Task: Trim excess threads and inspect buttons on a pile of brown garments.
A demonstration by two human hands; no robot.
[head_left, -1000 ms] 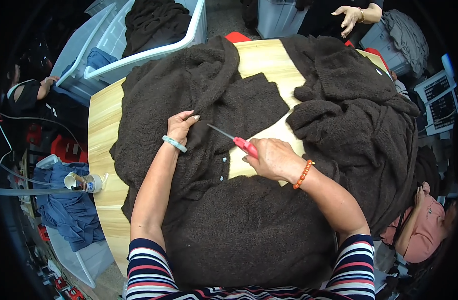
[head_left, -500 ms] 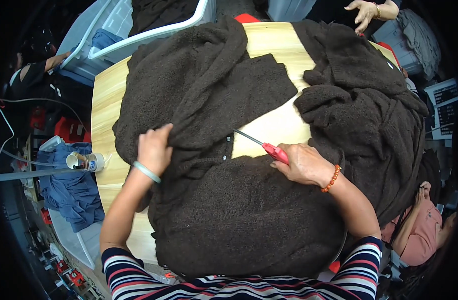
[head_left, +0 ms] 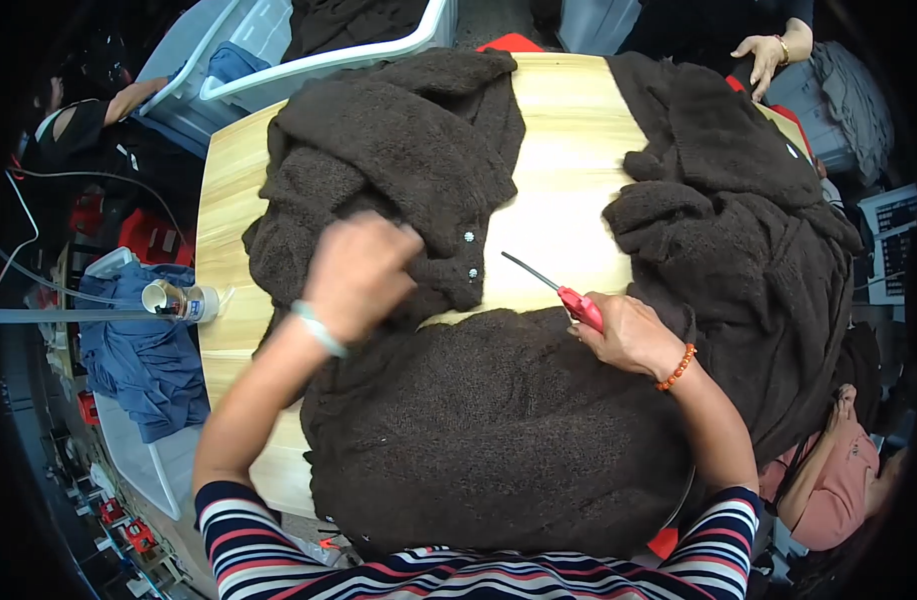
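Observation:
My right hand (head_left: 634, 335) is closed round the red handle of a slim tool (head_left: 581, 307) with a long, thin dark shaft. That shaft points up and left over the bare wood of the table (head_left: 554, 215). My left hand (head_left: 364, 275), blurred by motion, is over a dark brown knitted cardigan (head_left: 409, 150); whether it grips the cloth is unclear. Two shiny buttons (head_left: 470, 237) show along the cardigan's edge, right of that hand. More dark brown knitwear (head_left: 499, 430) lies bunched in front of me, under my right forearm.
Another brown knit heap (head_left: 749, 240) covers the table's right side. A small jar (head_left: 184, 301) stands by the left edge, near blue cloth (head_left: 144, 370). Beyond is a pale plastic bin (head_left: 329, 58) holding dark cloth. A co-worker's hand (head_left: 764, 65) is at the far right; other people sit around.
My left hand has moved right across the cardigan. The cardigan's near part has been folded back, its buttons now farther up. The red-handled tool has shifted slightly right in my right hand.

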